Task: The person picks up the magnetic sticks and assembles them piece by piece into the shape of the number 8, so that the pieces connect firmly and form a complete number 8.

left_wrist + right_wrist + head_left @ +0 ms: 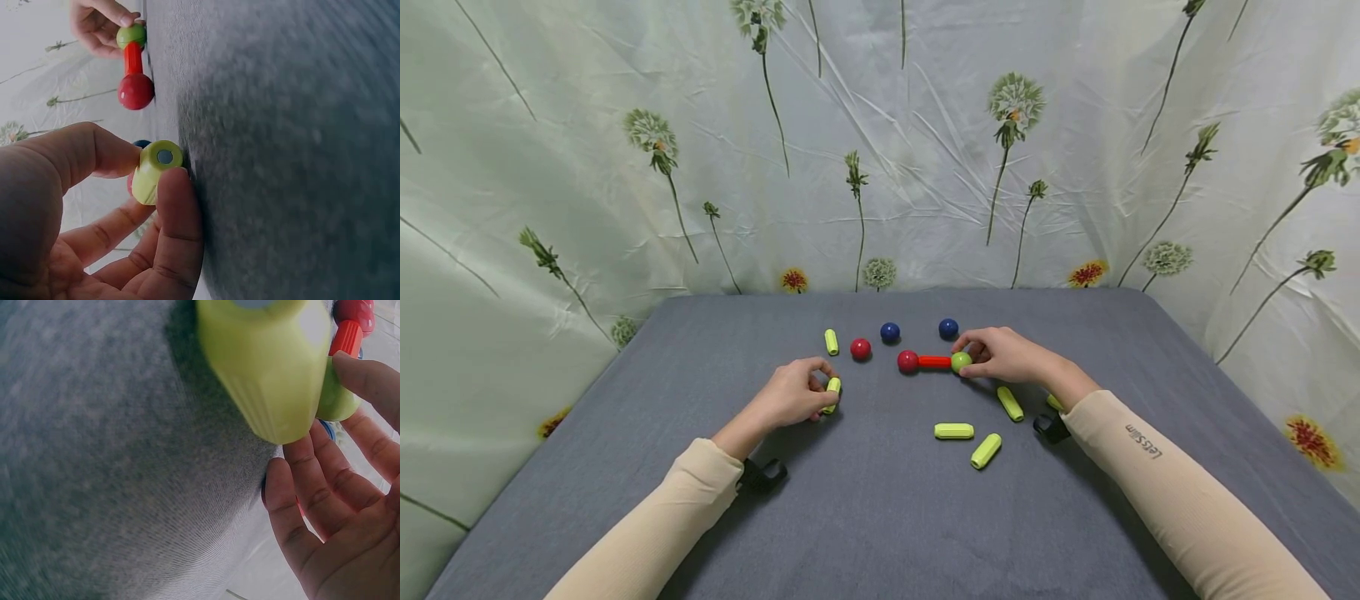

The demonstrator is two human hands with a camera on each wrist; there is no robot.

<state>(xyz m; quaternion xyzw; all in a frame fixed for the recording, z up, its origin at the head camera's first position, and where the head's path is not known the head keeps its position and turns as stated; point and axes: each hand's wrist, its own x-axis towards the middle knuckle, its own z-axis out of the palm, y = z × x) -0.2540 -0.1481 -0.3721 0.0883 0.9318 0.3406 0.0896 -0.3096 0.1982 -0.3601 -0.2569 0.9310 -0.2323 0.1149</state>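
My left hand (792, 392) pinches a short yellow magnetic rod (150, 172) between thumb and fingers, just above the cloth at the left of the middle. A grey disc shows in the rod's end in the left wrist view. My right hand (1004, 357) holds a green ball (961, 362) between thumb and fingers. That ball sits on one end of a red rod (935, 362), and a red ball (907, 361) sits on the other end. In the right wrist view a loose yellow rod (269, 369) lies close to the camera and partly hides the green ball.
Behind the left hand are another yellow rod (831, 342) and a loose red ball (861, 349). Two blue balls (890, 333) lie farther back. Several yellow rods (953, 431) lie in front of the right hand, one partly under the sleeve. Grey cloth (865, 517) covers the table; a floral curtain (925, 167) hangs behind.
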